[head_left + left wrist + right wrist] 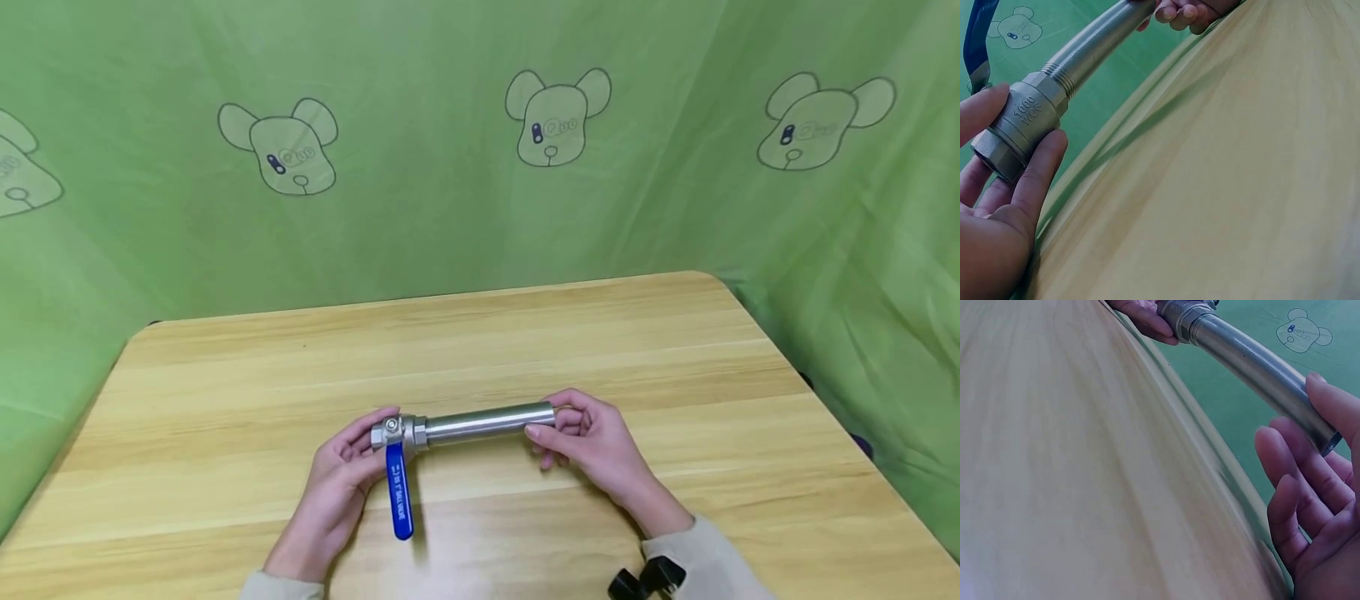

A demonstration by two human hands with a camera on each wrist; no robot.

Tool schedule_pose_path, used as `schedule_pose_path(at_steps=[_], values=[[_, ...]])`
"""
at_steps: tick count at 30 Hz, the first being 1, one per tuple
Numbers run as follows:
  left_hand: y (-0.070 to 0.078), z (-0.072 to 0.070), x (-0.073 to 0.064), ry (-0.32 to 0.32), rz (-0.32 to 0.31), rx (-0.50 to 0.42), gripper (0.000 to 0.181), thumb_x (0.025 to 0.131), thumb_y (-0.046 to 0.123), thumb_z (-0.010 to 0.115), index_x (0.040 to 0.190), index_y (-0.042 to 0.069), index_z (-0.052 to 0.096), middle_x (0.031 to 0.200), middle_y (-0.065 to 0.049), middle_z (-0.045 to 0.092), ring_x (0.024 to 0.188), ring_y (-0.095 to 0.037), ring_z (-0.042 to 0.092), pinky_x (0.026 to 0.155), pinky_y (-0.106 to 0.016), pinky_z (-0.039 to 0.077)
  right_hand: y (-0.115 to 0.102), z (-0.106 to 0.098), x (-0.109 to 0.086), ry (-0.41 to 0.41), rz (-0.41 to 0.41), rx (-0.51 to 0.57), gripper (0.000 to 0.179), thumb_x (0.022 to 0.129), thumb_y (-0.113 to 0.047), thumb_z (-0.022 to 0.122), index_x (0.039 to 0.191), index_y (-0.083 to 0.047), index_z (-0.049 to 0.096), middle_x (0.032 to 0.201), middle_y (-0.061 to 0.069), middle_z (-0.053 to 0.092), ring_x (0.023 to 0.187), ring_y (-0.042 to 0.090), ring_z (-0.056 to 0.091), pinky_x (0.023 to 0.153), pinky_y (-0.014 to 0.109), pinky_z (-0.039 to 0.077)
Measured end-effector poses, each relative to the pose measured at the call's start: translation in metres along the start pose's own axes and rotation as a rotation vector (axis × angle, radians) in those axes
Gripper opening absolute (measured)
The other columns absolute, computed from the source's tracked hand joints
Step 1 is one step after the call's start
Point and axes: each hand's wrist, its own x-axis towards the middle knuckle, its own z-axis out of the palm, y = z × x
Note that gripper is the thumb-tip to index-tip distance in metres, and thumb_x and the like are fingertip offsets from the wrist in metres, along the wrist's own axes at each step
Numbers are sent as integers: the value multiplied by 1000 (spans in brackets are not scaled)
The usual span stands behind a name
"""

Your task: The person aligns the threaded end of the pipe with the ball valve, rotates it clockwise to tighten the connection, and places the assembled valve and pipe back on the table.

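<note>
A steel ball valve (pixel 408 431) with a blue lever handle (pixel 400 492) is joined to a smooth steel pipe (pixel 487 422), whose threads show at the joint. My left hand (pixel 341 483) grips the valve body between thumb and fingers; raised lettering reads "1000 WOG" on the valve (pixel 1025 115) in the left wrist view. At the pipe's other end, my right hand (pixel 592 446) pinches it, thumb on the near side and fingers behind and below. The lever points toward me, across the pipe. In the right wrist view the open end of the pipe (pixel 1330 445) faces the palm.
Pipe and valve are held above a wooden table (pixel 300 375) with rounded far corners. Green curtain fabric (pixel 427 225) printed with bear heads hangs behind and at both sides. A black device (pixel 647 578) sits at the right sleeve (pixel 705 558).
</note>
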Motion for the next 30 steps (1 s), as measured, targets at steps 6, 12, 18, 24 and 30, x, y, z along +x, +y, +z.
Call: schedule_pose_path(at_steps=[6,12,18,24,30], values=[[-1,-1,-1,-11,3,0,49,88,-11,70,128,18,74,127,-1,78,114,-17,74,102,-29,64,0,1,0,25,3,-7,32,94,-10,82,116,7,66,91,4,79,76,20,78,69,33,70],[0,-2,-2,-14,25,-10,49,89,-11,69,122,23,77,125,-2,79,113,-17,75,102,-30,65,-2,1,1,52,-7,-50,38,91,-9,85,123,4,68,101,7,75,85,16,76,75,28,69],[1,0,-1,-4,18,-25,48,89,-11,68,121,23,78,124,-2,79,112,-17,75,101,-32,65,0,-2,0,-21,-133,48,62,81,6,87,137,6,61,117,5,74,99,14,76,89,29,69],[1,0,-1,-10,17,-29,47,90,-11,68,120,24,78,123,-2,80,111,-17,75,101,-33,66,0,-3,-1,2,-125,19,51,79,6,88,126,7,68,108,1,76,94,13,76,85,27,69],[0,-2,-1,-32,32,-22,48,89,-11,68,121,23,77,124,-1,80,111,-16,75,101,-32,65,-2,-2,-2,30,-66,-12,41,86,0,86,123,8,70,96,-1,79,81,15,78,73,29,70]])
